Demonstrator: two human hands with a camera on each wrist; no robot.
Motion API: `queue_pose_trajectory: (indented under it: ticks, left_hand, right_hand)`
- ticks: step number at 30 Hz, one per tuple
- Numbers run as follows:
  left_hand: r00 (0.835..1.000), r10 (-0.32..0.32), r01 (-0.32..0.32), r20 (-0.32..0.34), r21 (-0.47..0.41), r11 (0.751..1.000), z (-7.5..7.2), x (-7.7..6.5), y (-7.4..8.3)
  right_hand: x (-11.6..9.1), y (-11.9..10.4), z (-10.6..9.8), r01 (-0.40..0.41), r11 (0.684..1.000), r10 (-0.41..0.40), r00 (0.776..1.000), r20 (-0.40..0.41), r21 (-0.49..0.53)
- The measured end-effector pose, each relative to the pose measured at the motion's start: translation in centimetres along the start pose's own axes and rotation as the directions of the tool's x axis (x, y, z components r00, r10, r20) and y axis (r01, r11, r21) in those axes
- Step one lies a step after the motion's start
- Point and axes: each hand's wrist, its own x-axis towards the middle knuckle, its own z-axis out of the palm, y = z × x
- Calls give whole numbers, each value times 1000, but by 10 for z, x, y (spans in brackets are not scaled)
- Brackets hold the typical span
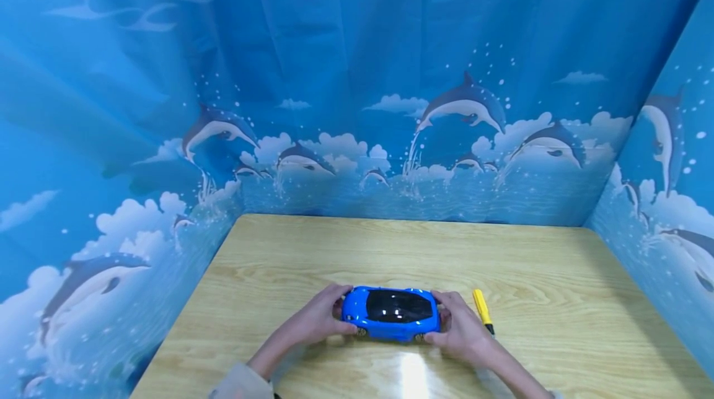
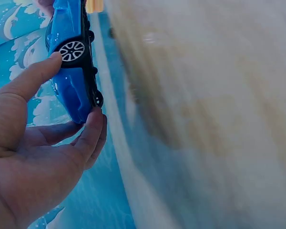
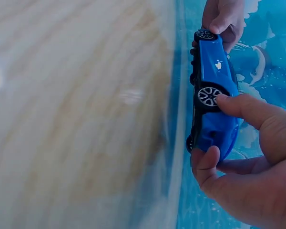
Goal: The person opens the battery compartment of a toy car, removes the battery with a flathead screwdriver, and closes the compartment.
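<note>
Both hands hold a blue toy car (image 1: pixel 393 314) with a black roof, one at each end, over the front part of the table. My left hand (image 1: pixel 322 315) grips the car's left end; in the left wrist view its thumb lies by a spoked wheel (image 2: pixel 72 51) and the other fingers curl round the end and underside. At the right end, my right hand (image 1: pixel 462 332) grips likewise, its thumb against another wheel (image 3: pixel 210 96) in the right wrist view. Gaps between car and tabletop show in both wrist views.
A yellow-handled tool with a black lower part (image 1: pixel 482 307) lies on the wooden table (image 1: pixel 312 244), just right of my right hand and partly hidden by it. Blue curtains (image 1: pixel 357 46) printed with dolphins and clouds enclose the table at the back and both sides.
</note>
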Motion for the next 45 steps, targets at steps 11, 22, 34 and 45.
queue_pose_trajectory:
  ticks: [11,22,34,45]
  left_hand:
    - [998,55,-61,-44,-155,986,-16,-4,16]
    - [987,94,-118,-131,-193,974,-30,-2,35]
    - [980,62,-99,-188,-200,975,-42,0,60]
    - [976,59,-103,-209,-207,973,-44,2,67]
  right_hand:
    - [0,-15,-25,19,982,-23,1000,21,190]
    - [2,-34,-45,31,977,-31,1000,-4,211]
    - [1,-51,-63,90,974,-78,995,-67,207]
    - [1,-55,-67,59,984,-38,992,-121,168]
